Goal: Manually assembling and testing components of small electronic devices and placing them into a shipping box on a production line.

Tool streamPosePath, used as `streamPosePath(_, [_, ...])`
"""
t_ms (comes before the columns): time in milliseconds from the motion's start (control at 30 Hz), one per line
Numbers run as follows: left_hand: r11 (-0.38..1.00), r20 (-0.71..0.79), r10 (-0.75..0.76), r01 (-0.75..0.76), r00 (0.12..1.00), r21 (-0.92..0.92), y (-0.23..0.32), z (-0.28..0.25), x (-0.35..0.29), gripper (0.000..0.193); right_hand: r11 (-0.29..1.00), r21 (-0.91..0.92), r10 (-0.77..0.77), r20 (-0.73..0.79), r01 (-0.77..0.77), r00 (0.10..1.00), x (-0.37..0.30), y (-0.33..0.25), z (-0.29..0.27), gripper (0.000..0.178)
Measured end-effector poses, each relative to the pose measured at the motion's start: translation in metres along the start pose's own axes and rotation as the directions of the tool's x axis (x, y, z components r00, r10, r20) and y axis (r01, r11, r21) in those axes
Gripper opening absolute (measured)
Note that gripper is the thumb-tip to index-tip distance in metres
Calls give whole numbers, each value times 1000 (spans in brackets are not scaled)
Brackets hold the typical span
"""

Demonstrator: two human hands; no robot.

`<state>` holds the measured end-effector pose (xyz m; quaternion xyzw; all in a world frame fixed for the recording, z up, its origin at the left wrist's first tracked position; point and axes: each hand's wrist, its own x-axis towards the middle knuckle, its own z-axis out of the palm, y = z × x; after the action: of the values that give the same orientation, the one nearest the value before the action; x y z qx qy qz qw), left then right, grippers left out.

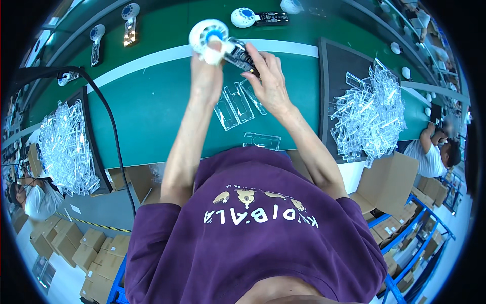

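While clear plastic trays [239,104] lie at six o'clock, a white handheld fan [208,35] is gripped by the left hand [206,68], its dark handle [242,57] pinched by the right hand [269,81]

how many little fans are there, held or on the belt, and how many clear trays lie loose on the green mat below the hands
Small white fans with blue centres: 5, one held, four on the belt
Loose clear trays: 4
Total: 9
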<state>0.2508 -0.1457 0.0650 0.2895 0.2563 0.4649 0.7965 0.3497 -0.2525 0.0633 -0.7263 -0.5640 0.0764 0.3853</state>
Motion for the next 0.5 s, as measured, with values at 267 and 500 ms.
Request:
streamPosePath(267, [982, 7, -59, 57, 998, 179, 2, 1, -27, 45, 863, 471, 242, -65, -184, 968, 1, -20, 6, 36])
streamPosePath(500, [750, 278, 228, -351, 933, 561, 9, 26, -65, 39, -2, 937, 784, 218, -349, 581, 16, -11, 19, 38])
